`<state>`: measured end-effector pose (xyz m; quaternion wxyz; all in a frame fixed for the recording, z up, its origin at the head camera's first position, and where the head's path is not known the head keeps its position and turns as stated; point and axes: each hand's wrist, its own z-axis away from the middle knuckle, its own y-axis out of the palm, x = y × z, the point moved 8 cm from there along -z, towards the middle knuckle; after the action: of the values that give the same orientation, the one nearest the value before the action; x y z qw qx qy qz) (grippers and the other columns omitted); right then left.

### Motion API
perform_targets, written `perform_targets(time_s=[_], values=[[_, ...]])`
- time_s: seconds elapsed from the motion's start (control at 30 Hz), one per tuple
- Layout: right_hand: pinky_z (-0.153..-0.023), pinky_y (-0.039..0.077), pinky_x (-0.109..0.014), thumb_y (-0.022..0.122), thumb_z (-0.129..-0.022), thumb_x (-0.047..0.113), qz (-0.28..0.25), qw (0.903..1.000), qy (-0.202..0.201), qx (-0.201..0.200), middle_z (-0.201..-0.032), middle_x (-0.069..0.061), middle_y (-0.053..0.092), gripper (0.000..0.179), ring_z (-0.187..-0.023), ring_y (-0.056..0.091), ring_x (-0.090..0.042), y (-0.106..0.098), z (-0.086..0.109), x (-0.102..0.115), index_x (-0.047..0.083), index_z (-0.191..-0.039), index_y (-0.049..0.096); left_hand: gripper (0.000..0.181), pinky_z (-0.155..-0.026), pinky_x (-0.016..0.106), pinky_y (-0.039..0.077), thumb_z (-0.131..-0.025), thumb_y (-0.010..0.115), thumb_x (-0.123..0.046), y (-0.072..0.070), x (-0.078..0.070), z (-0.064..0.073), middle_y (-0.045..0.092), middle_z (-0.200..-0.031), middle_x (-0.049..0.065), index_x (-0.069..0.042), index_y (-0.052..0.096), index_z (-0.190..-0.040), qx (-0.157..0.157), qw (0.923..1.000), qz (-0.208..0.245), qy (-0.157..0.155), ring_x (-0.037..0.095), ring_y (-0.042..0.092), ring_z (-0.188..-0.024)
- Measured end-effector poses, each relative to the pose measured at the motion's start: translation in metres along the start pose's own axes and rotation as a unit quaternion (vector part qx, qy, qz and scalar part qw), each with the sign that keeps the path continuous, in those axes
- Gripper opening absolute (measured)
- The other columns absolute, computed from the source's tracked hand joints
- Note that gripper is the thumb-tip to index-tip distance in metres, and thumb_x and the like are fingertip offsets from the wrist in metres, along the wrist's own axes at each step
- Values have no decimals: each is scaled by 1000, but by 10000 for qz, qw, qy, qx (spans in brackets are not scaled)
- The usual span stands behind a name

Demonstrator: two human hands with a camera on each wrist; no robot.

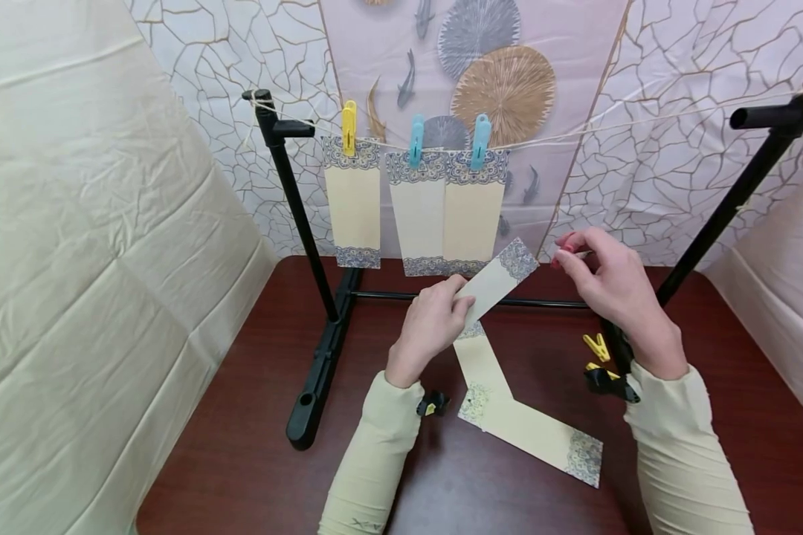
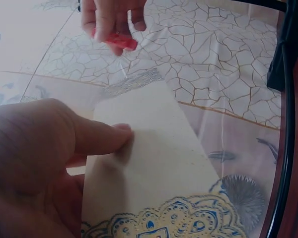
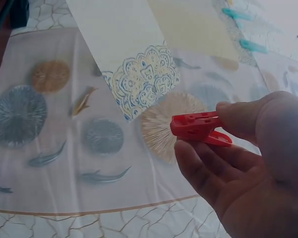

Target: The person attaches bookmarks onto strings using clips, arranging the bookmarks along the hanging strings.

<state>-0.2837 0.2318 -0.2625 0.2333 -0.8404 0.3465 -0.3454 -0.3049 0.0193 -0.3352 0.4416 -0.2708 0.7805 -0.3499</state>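
Going by the head view's clock, your left hand (image 1: pixel 431 323) pinches a lace-patterned card (image 1: pixel 495 286) between thumb and fingers, its far end aimed at two o'clock. Your right hand (image 1: pixel 609 279) pinches a red clothespin (image 3: pixel 196 124), which sits just beyond that end at three o'clock, apart from it.

Mind the rack's right post (image 1: pixel 716 208), near your right wrist at two o'clock; its left post (image 1: pixel 297 200) stands at ten from your left hand, well apart. The cord (image 1: pixel 575 137) runs from the last blue clip (image 1: pixel 479 141) on toward the right post, with the backdrop behind it. Three hanging cards (image 1: pixel 418 215) span eleven to one o'clock, above the table's far edge. Two loose cards (image 1: pixel 542 438) lie at four to five on the table (image 1: pixel 241 446), touching in view; a yellow clothespin (image 1: pixel 597 348) lies at six from your right hand.

Your left wrist view shows a blue lace band at the held card's near end, unclear in the head view. Your right wrist view alone shows your thumb on one clothespin arm, fingers under the other.
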Motion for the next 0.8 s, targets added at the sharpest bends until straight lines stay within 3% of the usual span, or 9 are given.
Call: perform_targets(time_s=[0.27,0.5,0.63,0.8], values=[[-71,40,1,72,-84,-4,-387,9955,-598,-625,-102,-13,67,9,-84,49,16,-17,-20,23,-2,-90,65,15,-67,29,50,-98,60,-25,-2,-8,-7,73,-99,4,-15,66,-108,-295,9974,662,52,17,66,-78],[-75,43,-2,71,-82,-9,-827,9888,-781,-963,-102,-17,69,15,-90,56,16,-33,-41,40,-8,-95,65,19,-71,30,52,-97,62,-26,-5,-11,-12,73,-103,3,-16,65,-112,-649,9930,983,-71,18,68,-83],[-77,45,-4,71,-83,-8,-794,9878,-948,-952,-106,-17,69,25,-90,58,14,-40,-50,53,-9,-107,62,18,-70,29,52,-96,64,-26,-5,-12,-14,74,-102,3,-17,66,-111,-747,9899,1193,-192,19,70,-82],[-79,47,-6,69,-86,-6,-865,9861,-1046,-961,-109,-7,69,39,-91,60,11,-46,-59,64,-9,-122,53,16,-71,26,50,-95,66,-26,-3,-16,-18,74,-102,1,-18,67,-109,-801,9858,1446,-286,18,69,-85]])
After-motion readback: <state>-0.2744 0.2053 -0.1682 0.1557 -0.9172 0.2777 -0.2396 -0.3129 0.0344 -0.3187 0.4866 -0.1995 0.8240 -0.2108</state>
